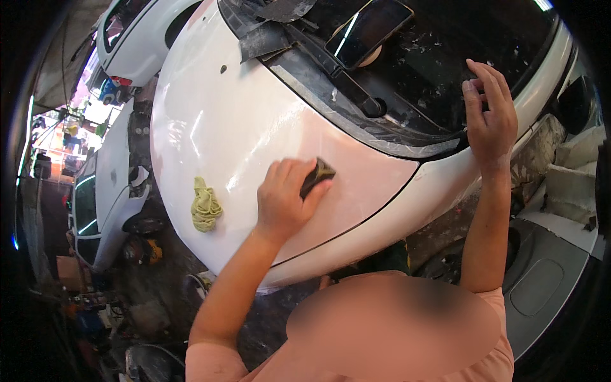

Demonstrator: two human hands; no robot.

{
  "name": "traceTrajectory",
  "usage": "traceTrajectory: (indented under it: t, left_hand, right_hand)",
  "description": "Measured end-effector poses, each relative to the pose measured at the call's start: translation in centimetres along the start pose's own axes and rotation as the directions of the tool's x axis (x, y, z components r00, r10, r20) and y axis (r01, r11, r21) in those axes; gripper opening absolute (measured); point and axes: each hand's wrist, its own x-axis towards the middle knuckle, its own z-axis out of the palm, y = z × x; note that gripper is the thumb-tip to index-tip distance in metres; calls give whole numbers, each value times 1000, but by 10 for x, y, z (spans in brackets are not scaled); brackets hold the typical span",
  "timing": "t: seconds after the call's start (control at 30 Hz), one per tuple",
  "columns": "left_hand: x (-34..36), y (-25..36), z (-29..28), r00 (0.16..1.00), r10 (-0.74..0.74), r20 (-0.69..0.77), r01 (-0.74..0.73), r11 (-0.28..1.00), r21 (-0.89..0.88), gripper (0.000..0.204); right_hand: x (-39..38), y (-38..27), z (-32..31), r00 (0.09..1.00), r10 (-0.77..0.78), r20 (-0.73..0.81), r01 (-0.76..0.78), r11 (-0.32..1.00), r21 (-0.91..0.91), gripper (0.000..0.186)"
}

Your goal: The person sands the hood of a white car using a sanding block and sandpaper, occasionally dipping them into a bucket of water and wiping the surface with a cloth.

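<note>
Block [319, 176], small and dark, sits at the right side of the left hand [284, 196], clamped between its bent fingers and its thumb, over the pinkish patch of the white hood [235, 108]. The right hand [492, 124] is well apart from it, raised near the lower corner of the windshield [439, 54], fingers loosely curled and the thumb separate; whether it touches the glass, I cannot tell. A crumpled yellow-green cloth [205, 207] lies on the hood left of the left hand, and a phone [369, 30] rests up by the windshield.
</note>
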Motion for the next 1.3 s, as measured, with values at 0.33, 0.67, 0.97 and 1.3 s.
traceTrajectory:
  t: [0.33, 0.67, 0.97, 1.3]
  left_hand:
    - [-15, -1, -11, 1000, 4, 30, -4, 1000, -2, 42]
    - [72, -37, -40, 983, -27, -183, 20, 999, -40, 32]
    - [-136, 8, -125, 591, -602, -537, 514, 794, -323, 29]
    - [-323, 84, -85, -67, -767, -638, 722, 404, -562, 29]
  right_hand:
    - [0, -7, -2, 999, 53, 5, -53, 998, 36, 29]
    - [4, -9, -2, 999, -17, 28, 13, 991, 134, 36]
    - [-24, -139, 26, 222, -697, 682, 552, 666, 501, 69]
    - [-34, -229, 138, -198, -862, 467, 672, 227, 704, 95]
